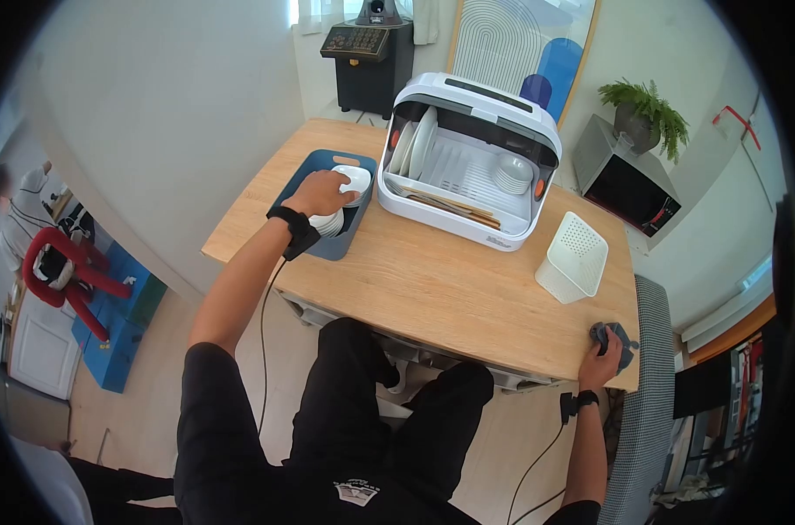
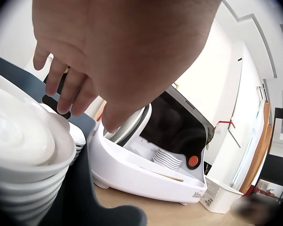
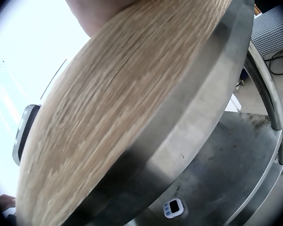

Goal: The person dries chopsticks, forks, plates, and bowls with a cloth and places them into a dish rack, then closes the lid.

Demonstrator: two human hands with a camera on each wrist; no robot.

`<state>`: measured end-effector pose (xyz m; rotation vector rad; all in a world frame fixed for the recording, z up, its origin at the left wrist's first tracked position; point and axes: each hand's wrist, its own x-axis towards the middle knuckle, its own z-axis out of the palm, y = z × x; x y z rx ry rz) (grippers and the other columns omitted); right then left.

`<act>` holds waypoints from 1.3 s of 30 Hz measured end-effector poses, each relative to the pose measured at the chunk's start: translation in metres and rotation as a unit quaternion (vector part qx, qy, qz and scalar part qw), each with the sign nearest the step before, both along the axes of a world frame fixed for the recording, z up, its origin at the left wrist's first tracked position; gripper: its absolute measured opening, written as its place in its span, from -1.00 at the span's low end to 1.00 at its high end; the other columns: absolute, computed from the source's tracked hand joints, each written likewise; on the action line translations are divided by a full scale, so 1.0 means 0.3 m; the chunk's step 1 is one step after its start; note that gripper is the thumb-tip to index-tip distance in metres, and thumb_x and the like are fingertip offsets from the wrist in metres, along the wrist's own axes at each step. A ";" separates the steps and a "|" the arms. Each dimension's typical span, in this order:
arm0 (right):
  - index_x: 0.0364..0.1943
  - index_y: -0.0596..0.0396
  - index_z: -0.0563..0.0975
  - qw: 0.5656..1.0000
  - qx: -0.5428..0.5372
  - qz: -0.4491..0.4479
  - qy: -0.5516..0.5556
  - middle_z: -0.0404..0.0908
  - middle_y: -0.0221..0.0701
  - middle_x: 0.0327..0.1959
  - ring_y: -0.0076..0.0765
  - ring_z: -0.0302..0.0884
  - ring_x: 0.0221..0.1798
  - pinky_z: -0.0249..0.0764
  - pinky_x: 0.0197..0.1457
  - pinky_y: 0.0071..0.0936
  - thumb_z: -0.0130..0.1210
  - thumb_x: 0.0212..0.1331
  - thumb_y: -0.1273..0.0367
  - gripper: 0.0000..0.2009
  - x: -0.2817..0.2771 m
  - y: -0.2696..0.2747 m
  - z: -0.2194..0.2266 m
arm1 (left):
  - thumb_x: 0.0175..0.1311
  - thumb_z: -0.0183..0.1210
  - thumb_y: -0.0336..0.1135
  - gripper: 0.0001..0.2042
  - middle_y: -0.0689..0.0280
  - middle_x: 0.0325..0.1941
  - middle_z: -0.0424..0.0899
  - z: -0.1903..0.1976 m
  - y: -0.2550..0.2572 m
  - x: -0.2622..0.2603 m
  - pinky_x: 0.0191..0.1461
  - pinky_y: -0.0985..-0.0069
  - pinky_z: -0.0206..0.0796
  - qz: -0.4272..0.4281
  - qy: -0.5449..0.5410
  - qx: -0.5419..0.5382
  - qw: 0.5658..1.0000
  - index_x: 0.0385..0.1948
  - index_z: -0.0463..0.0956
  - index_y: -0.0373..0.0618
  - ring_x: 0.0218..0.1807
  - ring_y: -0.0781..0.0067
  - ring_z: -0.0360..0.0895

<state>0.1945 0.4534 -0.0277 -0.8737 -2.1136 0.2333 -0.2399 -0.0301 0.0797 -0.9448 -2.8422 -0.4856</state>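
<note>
My left hand (image 1: 320, 193) reaches over the blue-grey bin (image 1: 332, 250), its fingers extended above the stacked white dishes (image 1: 355, 178). In the left wrist view the palm and fingers (image 2: 71, 89) hang over the bin with nothing gripped. A stack of white bowls (image 2: 30, 186) sits close below, in the near end of the bin. At the table's right front corner my right hand (image 1: 597, 366) grips a dark grey cloth (image 1: 623, 346). Only a bit of that hand (image 3: 96, 14) shows at the top of the right wrist view; the cloth is hidden there.
A white dish cabinet (image 1: 467, 226) with raised dark lid holds plates, a stack of small dishes and chopsticks. Right of it stands a white perforated basket (image 1: 572, 262). A microwave (image 1: 629, 179) with a potted fern is beyond the wooden table (image 1: 432, 280). Wrist cables hang down.
</note>
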 end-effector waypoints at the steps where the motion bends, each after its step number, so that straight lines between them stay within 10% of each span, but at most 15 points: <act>1: 0.09 0.07 0.57 1.000 -0.002 0.000 -0.001 0.58 -0.21 0.12 0.01 0.50 0.21 0.41 0.30 -0.18 0.13 0.12 0.60 -0.60 -0.001 -0.006 0.004 | 0.35 0.15 0.04 -0.53 0.00 0.04 0.70 -0.010 0.011 -0.013 0.22 0.23 0.41 -0.008 0.006 -0.043 0.999 0.03 0.64 -0.21 0.15 -0.02 0.60; 14: 0.12 0.10 0.55 1.000 -0.004 -0.001 -0.005 0.58 -0.23 0.12 0.00 0.53 0.20 0.41 0.32 -0.25 0.13 0.14 0.64 -0.59 -0.002 -0.010 0.013 | 0.15 0.12 -0.39 -0.75 0.07 -0.02 0.71 -0.038 0.132 -0.030 0.12 0.19 0.50 0.037 0.009 -0.104 0.994 -0.16 0.69 -0.06 0.05 0.03 0.65; 31: 0.09 0.07 0.57 1.000 0.013 0.002 -0.002 0.60 -0.27 0.09 -0.03 0.53 0.19 0.43 0.28 -0.21 0.13 0.13 0.59 -0.61 -0.004 -0.004 0.011 | 0.15 0.25 -0.42 -0.78 0.07 -0.23 0.76 0.114 0.107 0.070 -0.06 0.23 0.52 0.025 0.122 0.185 0.975 -0.14 0.69 -0.12 -0.16 -0.01 0.69; 39: 0.07 0.07 0.58 0.999 0.034 0.007 -0.002 0.61 -0.24 0.07 -0.01 0.53 0.17 0.43 0.27 -0.20 0.12 0.10 0.61 -0.60 -0.003 0.002 0.006 | 0.23 0.32 -0.46 -0.79 0.26 -0.27 0.76 0.083 0.168 0.400 -0.13 0.54 0.51 -0.048 -0.108 0.385 0.915 -0.12 0.63 -0.27 -0.24 0.55 0.68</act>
